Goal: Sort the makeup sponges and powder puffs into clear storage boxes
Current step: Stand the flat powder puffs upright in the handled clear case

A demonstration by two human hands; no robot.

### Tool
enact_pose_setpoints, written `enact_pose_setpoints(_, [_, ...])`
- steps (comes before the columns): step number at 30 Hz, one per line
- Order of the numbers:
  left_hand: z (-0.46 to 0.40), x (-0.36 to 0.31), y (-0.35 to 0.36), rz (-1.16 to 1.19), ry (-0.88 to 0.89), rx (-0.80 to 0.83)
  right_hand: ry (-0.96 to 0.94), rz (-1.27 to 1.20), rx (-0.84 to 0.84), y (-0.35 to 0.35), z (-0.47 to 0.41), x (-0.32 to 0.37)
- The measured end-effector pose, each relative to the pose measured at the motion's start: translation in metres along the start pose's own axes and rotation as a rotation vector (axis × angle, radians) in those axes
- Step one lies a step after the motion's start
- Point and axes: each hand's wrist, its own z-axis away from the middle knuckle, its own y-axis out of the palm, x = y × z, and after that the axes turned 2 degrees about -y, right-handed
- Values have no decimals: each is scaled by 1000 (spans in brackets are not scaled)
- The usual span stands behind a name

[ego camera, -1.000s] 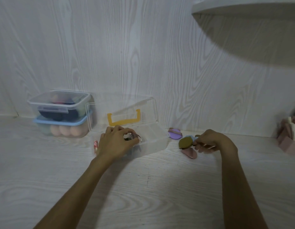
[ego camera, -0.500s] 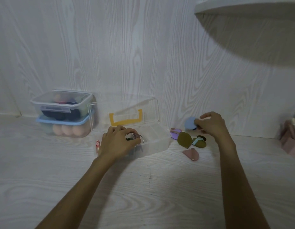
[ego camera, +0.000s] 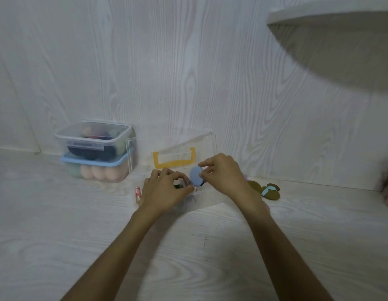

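Bare table (ego camera: 58, 246) before open clear box (ego camera: 201, 198)

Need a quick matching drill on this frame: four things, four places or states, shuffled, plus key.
Things:
1. blue puff
2. olive puffs
3. peach sponges
4. yellow handle

Places or states:
A. in the blue-lidded box, under another box
B. pinched by the right hand
C. on the open box's raised lid
D. loose on the table, right of the open box

Pairs: 1-B, 2-D, 3-A, 4-C
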Motion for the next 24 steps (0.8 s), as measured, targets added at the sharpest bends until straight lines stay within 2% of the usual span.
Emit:
enact_pose_setpoints(11, [-1,0,2,-23,-11,-5,-65,223,5,13,0,4])
enact_pose_setpoints(17, [0,0,1,-25,4,2,-38,165,72,15,-1,4])
enact_pose_setpoints(24, [0,1,1,-49,22,14,-83,291,199,10,3,-2])
